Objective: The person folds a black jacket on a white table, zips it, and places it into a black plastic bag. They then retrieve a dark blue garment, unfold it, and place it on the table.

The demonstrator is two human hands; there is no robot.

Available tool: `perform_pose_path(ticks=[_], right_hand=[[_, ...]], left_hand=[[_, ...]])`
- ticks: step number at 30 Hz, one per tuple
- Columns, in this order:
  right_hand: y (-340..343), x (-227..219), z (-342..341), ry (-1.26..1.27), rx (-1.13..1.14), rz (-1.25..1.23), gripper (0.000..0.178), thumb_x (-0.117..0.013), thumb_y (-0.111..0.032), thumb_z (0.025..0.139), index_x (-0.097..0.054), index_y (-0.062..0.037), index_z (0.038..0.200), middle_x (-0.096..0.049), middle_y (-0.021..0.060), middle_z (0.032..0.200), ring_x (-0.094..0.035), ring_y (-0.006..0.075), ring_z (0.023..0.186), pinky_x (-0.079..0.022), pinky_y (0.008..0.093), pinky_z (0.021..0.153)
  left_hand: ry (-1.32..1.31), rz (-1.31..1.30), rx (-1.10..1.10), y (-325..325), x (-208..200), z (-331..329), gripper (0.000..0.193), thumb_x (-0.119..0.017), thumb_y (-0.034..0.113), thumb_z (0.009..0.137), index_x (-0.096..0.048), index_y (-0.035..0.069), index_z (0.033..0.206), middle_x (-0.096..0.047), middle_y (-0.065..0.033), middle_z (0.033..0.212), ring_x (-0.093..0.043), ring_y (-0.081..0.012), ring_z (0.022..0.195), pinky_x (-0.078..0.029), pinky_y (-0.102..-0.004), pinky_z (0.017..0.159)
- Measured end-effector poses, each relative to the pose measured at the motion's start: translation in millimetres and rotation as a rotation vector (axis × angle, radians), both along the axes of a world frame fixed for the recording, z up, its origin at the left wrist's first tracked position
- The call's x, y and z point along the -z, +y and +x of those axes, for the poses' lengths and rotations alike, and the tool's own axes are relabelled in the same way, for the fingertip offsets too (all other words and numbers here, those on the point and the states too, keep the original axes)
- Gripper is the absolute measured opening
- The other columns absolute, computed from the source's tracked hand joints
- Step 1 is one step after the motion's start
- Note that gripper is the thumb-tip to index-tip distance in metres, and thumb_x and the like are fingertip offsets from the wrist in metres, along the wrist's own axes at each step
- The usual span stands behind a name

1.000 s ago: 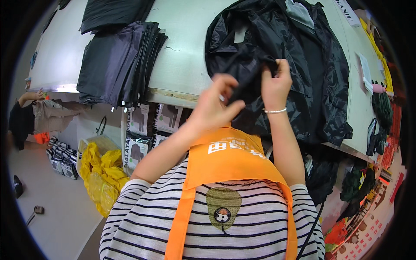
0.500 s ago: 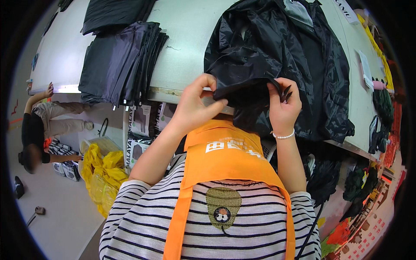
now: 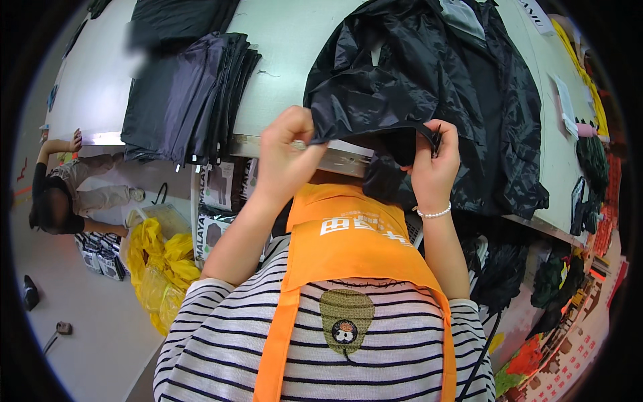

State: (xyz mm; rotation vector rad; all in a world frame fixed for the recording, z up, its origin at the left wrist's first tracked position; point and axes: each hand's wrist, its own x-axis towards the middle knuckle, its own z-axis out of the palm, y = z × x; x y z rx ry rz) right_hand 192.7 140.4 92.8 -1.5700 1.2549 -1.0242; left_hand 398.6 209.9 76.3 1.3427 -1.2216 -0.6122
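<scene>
- A shiny black garment (image 3: 469, 100) lies spread on a pale table (image 3: 274, 63), a near edge lifted between two bare hands.
- The left hand (image 3: 284, 151), fingers curled, pinches that edge at its left end.
- The right hand (image 3: 435, 167) grips it farther right, thumb against fingers.
- Folded black pieces (image 3: 177, 110) lie stacked left of the garment.

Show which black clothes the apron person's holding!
The shiny black fabric garment, pinched by left grip and right grip, spread loosely; the black rectangular cloth stacks leftward lie folded.
</scene>
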Motion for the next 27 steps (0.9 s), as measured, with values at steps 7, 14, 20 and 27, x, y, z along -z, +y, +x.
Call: perform_pose_path(ticks=[7,14,20,27], right_hand=[[7,-13,25,-0.224,-0.151,0.222,0.027,-0.064,-0.003,0.083,-0.047,-0.0037,0.104,-0.054,0.0039,0.086,-0.053,0.0048,0.057,-0.047,0.0174,0.044],[7,-9,9,-0.055,-0.006,0.120,0.021,-0.058,-0.001,0.086,-0.050,-0.0052,0.105,-0.054,0.0019,0.079,-0.050,0.0053,0.047,-0.039,0.0158,0.040],[27,-2,31,0.071,-0.164,0.071,0.022,-0.058,-0.015,0.091,-0.051,-0.0006,0.106,-0.053,0.0007,0.071,-0.044,0.0056,0.040,-0.033,0.0177,0.037],[-2,7,1,0.271,-0.158,-0.202,0.023,-0.053,0.008,0.081,-0.055,-0.0003,0.102,-0.061,0.0072,0.089,-0.059,0.0116,0.064,-0.046,0.0194,0.057]], left_hand=[[0.258,0.107,0.027,-4,-7,-9,0.011,-0.064,-0.004,0.079,-0.056,0.000,0.087,-0.056,0.0013,0.084,-0.051,-0.0055,0.081,-0.042,-0.0210,0.074],[0.481,-0.023,-0.185,-3,-17,11,0.017,-0.056,-0.010,0.072,-0.052,0.002,0.083,-0.052,0.0017,0.080,-0.052,-0.0067,0.075,-0.044,-0.0223,0.068],[0.200,-0.016,-0.116,13,-3,-15,0.025,-0.058,-0.009,0.067,-0.051,0.003,0.088,-0.052,-0.0077,0.085,-0.055,-0.0197,0.074,-0.045,-0.0269,0.067],[-0.227,-0.049,-0.593,19,12,15,0.036,-0.052,-0.013,0.055,-0.054,0.005,0.086,-0.054,-0.0095,0.091,-0.054,-0.0287,0.078,-0.046,-0.0334,0.068]])
